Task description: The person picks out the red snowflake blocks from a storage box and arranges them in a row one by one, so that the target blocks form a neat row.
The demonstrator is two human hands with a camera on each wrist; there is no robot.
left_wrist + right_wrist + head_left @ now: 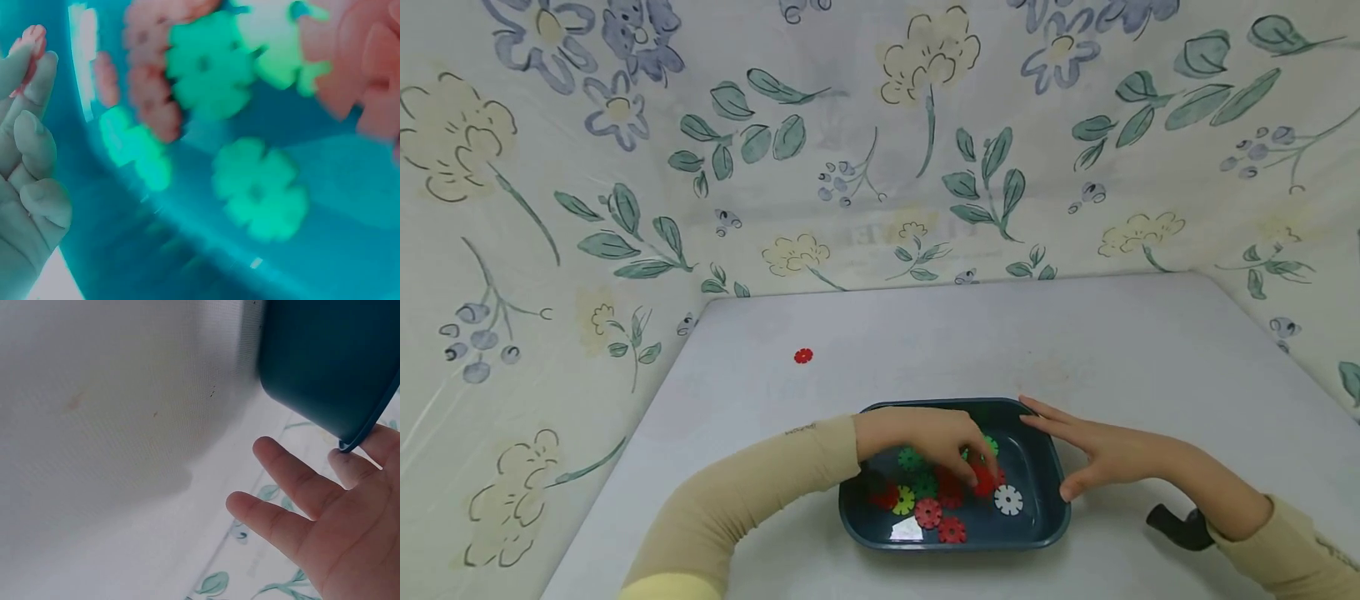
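A dark blue tray holds several notched plastic discs in red, green, yellow-green and white. My left hand reaches over its left side into it, and in the left wrist view thumb and fingertips pinch a red disc. Close by lie a green disc and a white disc. At the tray's right side is my right hand, fingers spread and fairly straight, thumb and fingertips at the rim. The right wrist view shows this hand's fingers beside the outer wall of the tray.
One red disc lies alone on the white table, behind and left of the tray. A black curved object is at the right wrist. Flower-printed cloth rises behind and beside the table.
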